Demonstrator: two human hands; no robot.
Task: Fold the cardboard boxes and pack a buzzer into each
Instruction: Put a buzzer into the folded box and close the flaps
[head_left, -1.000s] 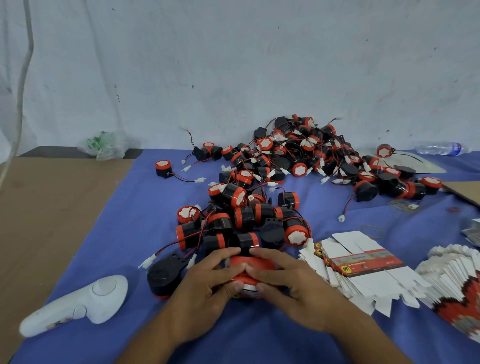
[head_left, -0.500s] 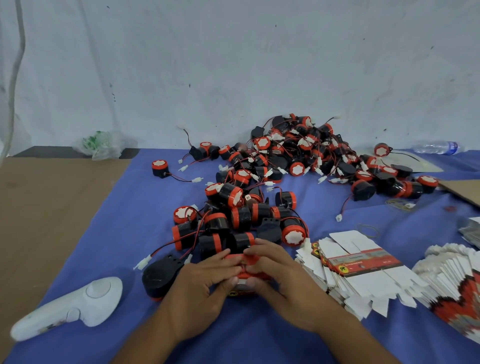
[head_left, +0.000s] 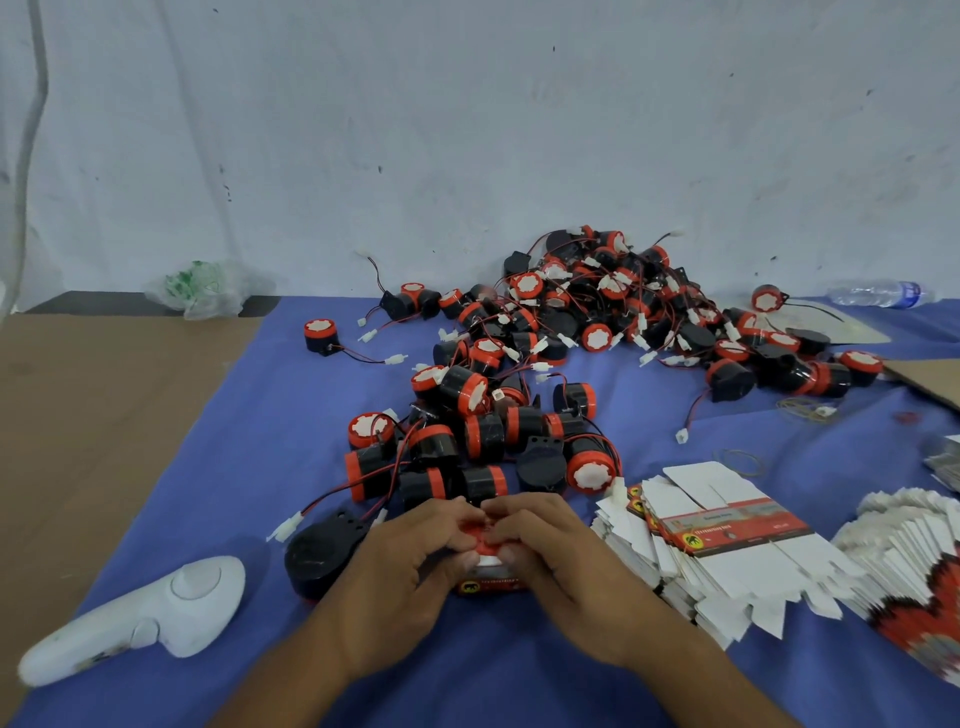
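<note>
Fingers (head_left: 436, 517) of left hand (head_left: 410, 566) curled round small red printed cardboard box (head_left: 488, 585), lower centre, red-capped black buzzer (head_left: 480, 538) at its open top. Right hand (head_left: 561, 566) grips box's other side, fingertips on buzzer. Loose buzzer pile (head_left: 596, 338) centre to upper right; flat white box blanks (head_left: 727, 561) lower right.

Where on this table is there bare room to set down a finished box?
Bare blue cloth lies between the white controller and the lone buzzer; brown tabletop left of it. Crowded: the buzzer pile ahead, flat cartons right.
</note>
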